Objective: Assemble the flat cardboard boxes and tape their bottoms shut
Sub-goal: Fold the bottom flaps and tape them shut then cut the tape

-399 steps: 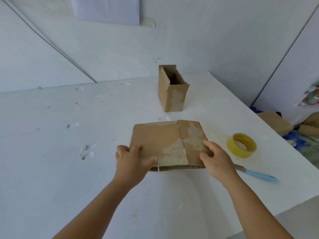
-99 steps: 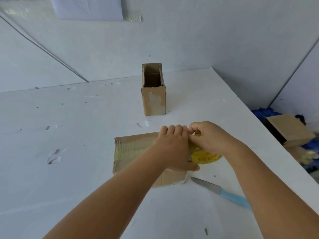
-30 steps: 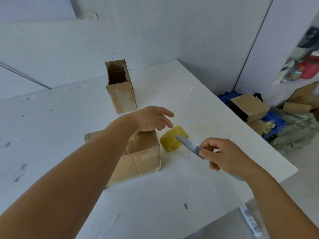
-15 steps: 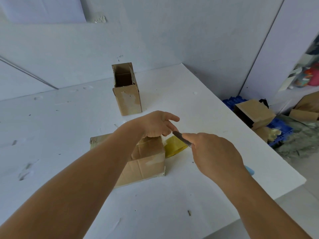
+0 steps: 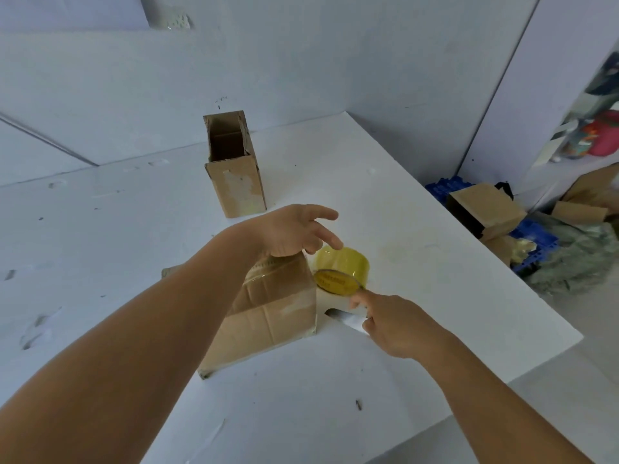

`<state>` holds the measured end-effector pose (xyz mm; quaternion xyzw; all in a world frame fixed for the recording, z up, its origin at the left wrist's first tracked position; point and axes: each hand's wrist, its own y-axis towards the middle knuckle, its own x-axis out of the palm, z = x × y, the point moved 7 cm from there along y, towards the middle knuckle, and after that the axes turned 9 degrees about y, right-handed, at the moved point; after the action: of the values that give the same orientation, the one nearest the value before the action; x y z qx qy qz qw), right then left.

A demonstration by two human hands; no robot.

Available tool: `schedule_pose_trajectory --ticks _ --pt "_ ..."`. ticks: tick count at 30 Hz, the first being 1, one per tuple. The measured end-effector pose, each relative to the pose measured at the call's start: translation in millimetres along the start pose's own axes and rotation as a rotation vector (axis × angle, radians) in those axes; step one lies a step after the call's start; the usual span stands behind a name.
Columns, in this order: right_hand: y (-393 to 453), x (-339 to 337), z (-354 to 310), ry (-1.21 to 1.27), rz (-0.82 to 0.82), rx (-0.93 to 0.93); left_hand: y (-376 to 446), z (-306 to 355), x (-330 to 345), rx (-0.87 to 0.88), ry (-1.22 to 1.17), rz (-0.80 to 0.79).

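Note:
A brown cardboard box lies on the white table, with clear tape across its far end. My left hand rests on that far end, fingers spread. The yellow tape roll stands tilted just right of the box, and a yellowish strip reaches from it toward the box's top corner. My right hand grips a knife, whose blade points left, low beside the box. Its forefinger touches the roll's rim. A second, narrow cardboard box stands upright and open-topped farther back.
The table's right edge drops to a floor with cardboard boxes, a blue crate and a grey-green bundle. White walls close the back. A small dark scrap lies near the front edge.
My right hand has drawn the knife back from the tape strip, down toward me beside the box. My left hand stays on the box's far end with its fingers spread wider.

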<state>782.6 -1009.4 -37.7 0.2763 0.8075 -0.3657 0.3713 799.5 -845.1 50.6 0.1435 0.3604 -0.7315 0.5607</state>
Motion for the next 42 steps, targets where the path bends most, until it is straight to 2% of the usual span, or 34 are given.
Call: schedule_pose_trajectory --ticks 4,6,8,10,13,17,23,26,34,42 --pt "3.8 19.7 24.3 0.048 -0.011 0.055 1.1 -1.1 0.6 0.000 -0.016 -0.001" --pt "3.0 13.0 25.6 0.071 0.092 0.033 1.6 -1.5 1.1 -0.003 -0.022 0.007" --pt "-3.0 -2.8 19.4 0.337 0.277 0.013 1.7 -2.2 1.5 -0.007 -0.016 0.026" --pt "-8.0 -12.3 8.8 0.787 0.394 0.002 0.8 -1.6 2.3 -0.005 -0.022 0.037" --pt "2.4 -2.1 -10.8 1.261 0.337 -0.037 -1.3 0.1 3.6 -0.001 -0.015 0.033" --pt "19.2 2.1 -18.9 1.567 0.436 -0.071 -3.1 0.9 5.3 0.002 0.007 0.030" --pt "24.6 -5.3 -16.4 1.476 0.628 -0.033 -2.3 -1.4 4.8 0.007 -0.015 0.031" --pt "19.8 -13.9 -14.1 1.321 0.683 -0.032 -0.8 -4.3 3.3 0.008 -0.032 0.039" --pt "16.5 -36.2 -12.3 1.064 0.717 -0.043 -3.2 -2.0 3.6 0.016 -0.043 0.040" --pt "19.8 -69.1 9.5 1.009 0.695 -0.046 -9.5 3.3 6.0 0.039 -0.027 -0.023"
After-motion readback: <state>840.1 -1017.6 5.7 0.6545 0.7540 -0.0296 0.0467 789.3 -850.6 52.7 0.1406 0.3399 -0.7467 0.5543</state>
